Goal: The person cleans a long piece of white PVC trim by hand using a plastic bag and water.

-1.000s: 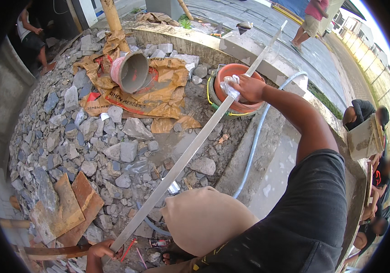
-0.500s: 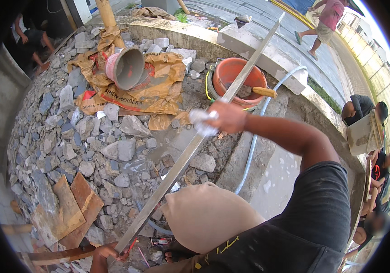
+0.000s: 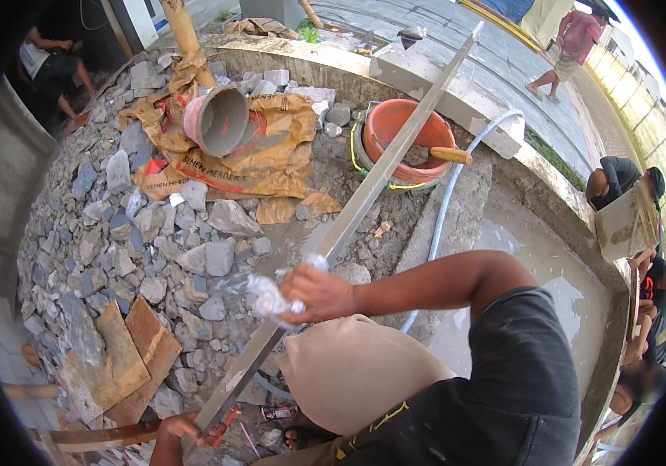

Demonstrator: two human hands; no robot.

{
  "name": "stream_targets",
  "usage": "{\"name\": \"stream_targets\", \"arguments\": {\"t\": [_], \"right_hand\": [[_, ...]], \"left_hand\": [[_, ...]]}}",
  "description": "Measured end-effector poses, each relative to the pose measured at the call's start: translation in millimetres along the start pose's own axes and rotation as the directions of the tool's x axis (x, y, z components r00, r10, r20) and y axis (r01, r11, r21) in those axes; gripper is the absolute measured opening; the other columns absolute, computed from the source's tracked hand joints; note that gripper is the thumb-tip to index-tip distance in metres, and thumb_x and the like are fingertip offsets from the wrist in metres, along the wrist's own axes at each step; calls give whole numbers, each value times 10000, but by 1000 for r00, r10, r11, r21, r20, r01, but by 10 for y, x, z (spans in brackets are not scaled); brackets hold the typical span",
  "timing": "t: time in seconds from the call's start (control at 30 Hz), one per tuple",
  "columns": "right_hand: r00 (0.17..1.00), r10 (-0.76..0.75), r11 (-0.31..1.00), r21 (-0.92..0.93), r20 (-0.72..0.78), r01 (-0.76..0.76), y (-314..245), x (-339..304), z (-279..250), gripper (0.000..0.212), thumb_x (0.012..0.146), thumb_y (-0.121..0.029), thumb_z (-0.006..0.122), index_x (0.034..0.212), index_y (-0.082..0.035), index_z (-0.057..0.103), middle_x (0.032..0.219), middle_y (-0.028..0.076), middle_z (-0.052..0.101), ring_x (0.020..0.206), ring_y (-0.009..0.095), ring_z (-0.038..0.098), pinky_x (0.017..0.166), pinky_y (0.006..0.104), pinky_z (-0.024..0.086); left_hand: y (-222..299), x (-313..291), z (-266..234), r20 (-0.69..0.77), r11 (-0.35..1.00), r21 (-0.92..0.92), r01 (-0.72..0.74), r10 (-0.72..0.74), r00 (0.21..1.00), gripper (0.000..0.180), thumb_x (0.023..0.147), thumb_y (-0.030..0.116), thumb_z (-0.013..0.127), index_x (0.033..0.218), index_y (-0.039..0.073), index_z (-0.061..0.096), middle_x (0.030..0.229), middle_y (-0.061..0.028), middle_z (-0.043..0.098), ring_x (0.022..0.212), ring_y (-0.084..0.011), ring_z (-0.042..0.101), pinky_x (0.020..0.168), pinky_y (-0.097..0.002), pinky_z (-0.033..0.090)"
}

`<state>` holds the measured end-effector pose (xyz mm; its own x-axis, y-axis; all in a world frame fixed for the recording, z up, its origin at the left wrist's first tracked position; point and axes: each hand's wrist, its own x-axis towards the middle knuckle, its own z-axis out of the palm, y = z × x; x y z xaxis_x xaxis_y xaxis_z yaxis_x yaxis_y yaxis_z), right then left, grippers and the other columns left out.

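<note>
A long grey metal straightedge [image 3: 380, 175] runs diagonally from the lower left up to the far right, over an orange bucket [image 3: 395, 124]. My left hand [image 3: 180, 429] grips its lower end near the bottom edge. My right hand [image 3: 319, 293] presses a crumpled clear plastic wad [image 3: 271, 295] against the bar about a third of the way up. My knee in tan cloth [image 3: 348, 373] sits just below that hand.
Grey rubble and stones [image 3: 115, 233] cover the ground at left, with a tipped pink bucket [image 3: 220, 120] on brown cement sacks [image 3: 271, 155]. A blue hose [image 3: 442, 225] runs by a wet concrete slab [image 3: 535, 264]. People sit at far right and upper left.
My right hand with the plastic wad has slid down the straightedge, from beside the orange bucket to near my knee. My left hand has kept its hold on the lower end.
</note>
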<state>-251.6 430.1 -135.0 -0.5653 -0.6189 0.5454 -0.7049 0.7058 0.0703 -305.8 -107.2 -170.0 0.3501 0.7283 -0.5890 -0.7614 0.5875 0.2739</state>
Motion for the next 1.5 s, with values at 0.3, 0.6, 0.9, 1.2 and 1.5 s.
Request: {"name": "stream_targets", "arguments": {"t": [0.3, 0.6, 0.9, 1.2, 1.5], "right_hand": [[985, 151, 975, -175, 84, -135, 1483, -948, -451, 484, 740, -318, 685, 1214, -248, 621, 1174, 136, 555, 1156, 321, 549, 1035, 456, 430], [948, 243, 970, -37, 208, -240, 1660, -855, -704, 863, 931, -733, 304, 1373, -17, 494, 1191, 303, 509, 1206, 439, 445, 1056, 571, 338], [982, -173, 985, -4, 74, 174, -358, 644, 268, 453, 912, -510, 524, 1160, -146, 629, 1299, 236, 524, 1256, 399, 485, 1054, 532, 376], [762, 614, 739, -488, 206, -463, 2306, -1425, -939, 600, 833, -142, 654, 1407, -135, 481, 1497, 261, 387, 1332, 396, 462, 1156, 428, 353], [986, 167, 981, 97, 22, -168, 274, -54, -177, 510, 687, -342, 728, 1171, -201, 653, 1421, 221, 485, 1340, 394, 443, 1102, 538, 330]], "left_hand": [[679, -60, 999, -716, 599, 653, 463, 288, 636, 578, 596, 109, 730, 1156, -9, 644, 821, -95, 698, 737, -244, 659, 731, -340, 509], [436, -125, 1085, -731, 860, 510, -1, 434, 527, 365, 615, 24, 732, 969, -53, 685, 753, -82, 689, 646, -167, 649, 626, -310, 509], [941, -43, 1016, -690, 841, 529, 114, 348, 634, 429, 665, 38, 874, 1027, -48, 661, 780, -93, 696, 618, -174, 675, 585, -327, 552], [847, 43, 970, -647, 866, 453, 213, 156, 746, 372, 662, -59, 720, 1016, -97, 614, 764, -180, 714, 671, -236, 724, 645, -366, 594], [355, -350, 539, -429, 996, 74, 51, -14, 903, 655, 611, -49, 720, 1222, -128, 499, 770, -246, 683, 643, -337, 705, 574, -464, 577]]}}
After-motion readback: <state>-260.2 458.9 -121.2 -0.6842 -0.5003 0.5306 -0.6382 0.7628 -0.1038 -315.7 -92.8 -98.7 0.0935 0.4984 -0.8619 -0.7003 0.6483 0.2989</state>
